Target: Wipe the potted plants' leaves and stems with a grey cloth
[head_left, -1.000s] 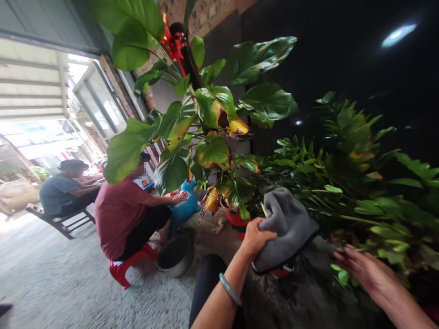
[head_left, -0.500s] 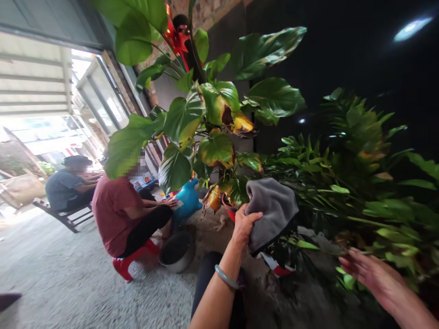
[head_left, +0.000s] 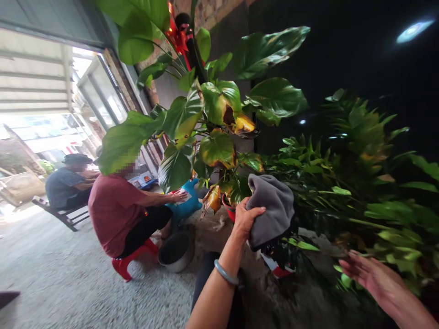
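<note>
My left hand (head_left: 245, 220) is closed on a grey cloth (head_left: 270, 212), thumb on top, in front of a large-leaved potted plant (head_left: 217, 148). Part of that plant's red pot (head_left: 228, 208) shows just behind the cloth. Some of its leaves are yellowed and browned at the edges. To the right, my right hand (head_left: 372, 274) has its fingers stretched out beside the low leaves of a bushy green plant (head_left: 394, 208). I see nothing held in it, though its fingertips are slightly blurred among the leaves.
A person in a red shirt (head_left: 116, 210) sits on a red stool (head_left: 135, 258), a hand on a blue object (head_left: 187, 201). A grey bucket (head_left: 176, 251) stands on the concrete floor (head_left: 92, 288). Another person (head_left: 66, 183) sits farther back on a bench (head_left: 61, 214).
The grey cloth has shifted slightly in my left hand. My right hand has barely moved. The person in red has leaned back a little, an arm reaching to the blue object.
</note>
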`<move>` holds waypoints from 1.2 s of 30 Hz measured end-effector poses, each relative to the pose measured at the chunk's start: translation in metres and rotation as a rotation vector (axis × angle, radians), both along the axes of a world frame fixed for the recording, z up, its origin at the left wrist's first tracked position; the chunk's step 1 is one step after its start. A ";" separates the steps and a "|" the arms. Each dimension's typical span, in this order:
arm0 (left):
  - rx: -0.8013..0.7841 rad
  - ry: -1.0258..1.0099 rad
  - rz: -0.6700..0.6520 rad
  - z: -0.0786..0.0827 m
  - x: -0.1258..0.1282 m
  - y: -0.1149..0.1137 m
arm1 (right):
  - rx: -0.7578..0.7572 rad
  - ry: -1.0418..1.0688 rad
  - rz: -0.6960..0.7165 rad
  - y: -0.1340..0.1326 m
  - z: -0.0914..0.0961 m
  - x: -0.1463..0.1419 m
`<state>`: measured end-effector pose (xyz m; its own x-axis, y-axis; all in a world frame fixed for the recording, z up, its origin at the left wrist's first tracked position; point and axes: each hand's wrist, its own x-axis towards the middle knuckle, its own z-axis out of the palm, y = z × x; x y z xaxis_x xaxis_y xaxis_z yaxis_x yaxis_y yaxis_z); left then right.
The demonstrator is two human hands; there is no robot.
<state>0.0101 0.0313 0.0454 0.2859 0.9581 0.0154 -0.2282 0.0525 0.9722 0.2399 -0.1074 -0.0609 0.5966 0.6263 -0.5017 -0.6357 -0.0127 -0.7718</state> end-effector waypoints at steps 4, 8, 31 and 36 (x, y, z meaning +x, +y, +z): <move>-0.126 0.210 0.021 -0.043 -0.003 -0.006 | -0.035 0.036 -0.002 -0.002 0.010 -0.006; -0.192 0.372 -0.086 -0.078 -0.004 -0.016 | -0.028 0.029 -0.027 -0.004 0.018 -0.010; 0.141 0.206 0.070 -0.028 -0.005 -0.012 | -0.053 0.040 -0.015 -0.001 0.014 -0.008; 0.047 0.359 -0.061 -0.045 -0.005 -0.019 | -0.036 -0.018 -0.002 -0.002 0.007 -0.007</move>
